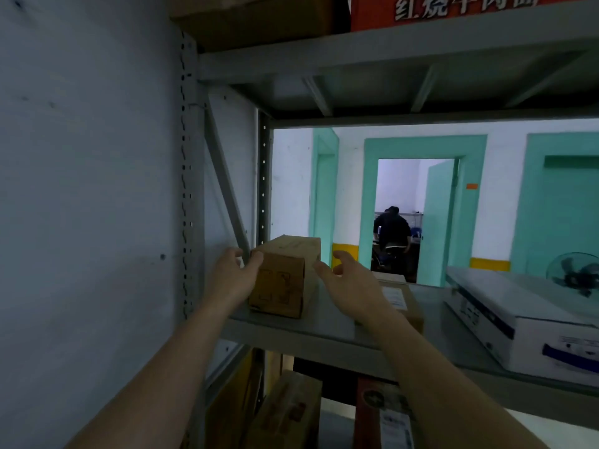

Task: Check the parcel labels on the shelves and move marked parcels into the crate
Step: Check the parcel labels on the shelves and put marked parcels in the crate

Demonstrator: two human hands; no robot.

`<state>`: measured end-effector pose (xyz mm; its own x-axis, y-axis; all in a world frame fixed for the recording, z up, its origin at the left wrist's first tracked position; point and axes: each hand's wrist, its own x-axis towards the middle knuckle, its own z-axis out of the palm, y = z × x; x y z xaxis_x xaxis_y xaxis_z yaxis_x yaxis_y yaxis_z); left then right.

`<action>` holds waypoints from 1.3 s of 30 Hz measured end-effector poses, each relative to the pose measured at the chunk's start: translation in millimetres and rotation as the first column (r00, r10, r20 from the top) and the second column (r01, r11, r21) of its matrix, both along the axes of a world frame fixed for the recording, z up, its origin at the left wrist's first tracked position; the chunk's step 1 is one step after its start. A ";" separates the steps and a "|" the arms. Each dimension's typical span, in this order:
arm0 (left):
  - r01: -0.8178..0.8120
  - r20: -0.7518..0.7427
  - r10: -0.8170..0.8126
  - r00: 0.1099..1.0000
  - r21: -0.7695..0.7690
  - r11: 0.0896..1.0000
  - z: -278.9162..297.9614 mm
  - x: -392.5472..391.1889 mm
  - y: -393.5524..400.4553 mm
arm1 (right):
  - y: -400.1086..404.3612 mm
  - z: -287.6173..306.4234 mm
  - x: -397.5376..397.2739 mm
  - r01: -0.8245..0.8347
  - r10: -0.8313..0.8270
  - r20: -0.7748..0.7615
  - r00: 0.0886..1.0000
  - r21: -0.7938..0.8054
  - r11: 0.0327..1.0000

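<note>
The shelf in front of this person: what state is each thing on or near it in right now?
Small brown box: upright on the shelf, not lifted.
Left hand: open, fingers at the box's left edge.
Right hand: open, beside the box's right side; contact unclear.
Flat labelled parcel: lying flat behind the right hand.
White carton: lying flat, closed.
Teal door: open.
Fan: whether it is spinning cannot be told.

A small brown cardboard box (285,277) stands on the grey metal shelf (324,322), a long white carton (518,315) well to its right.
</note>
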<state>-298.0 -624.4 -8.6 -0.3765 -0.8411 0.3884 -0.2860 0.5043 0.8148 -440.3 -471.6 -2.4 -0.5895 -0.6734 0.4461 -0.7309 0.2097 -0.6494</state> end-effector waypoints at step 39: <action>0.314 0.047 -0.344 0.938 0.309 0.898 -7.1 -77.2 -126.4 | -110.2 -12.8 -44.4 0.022 -0.022 0.006 1.000 0.032 0.999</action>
<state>-375.2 -750.8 -15.7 -0.6747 -0.7324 0.0915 -0.2307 0.3270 0.9164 -484.7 -581.7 -15.2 -0.6073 -0.6741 0.4205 -0.7215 0.2464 -0.6471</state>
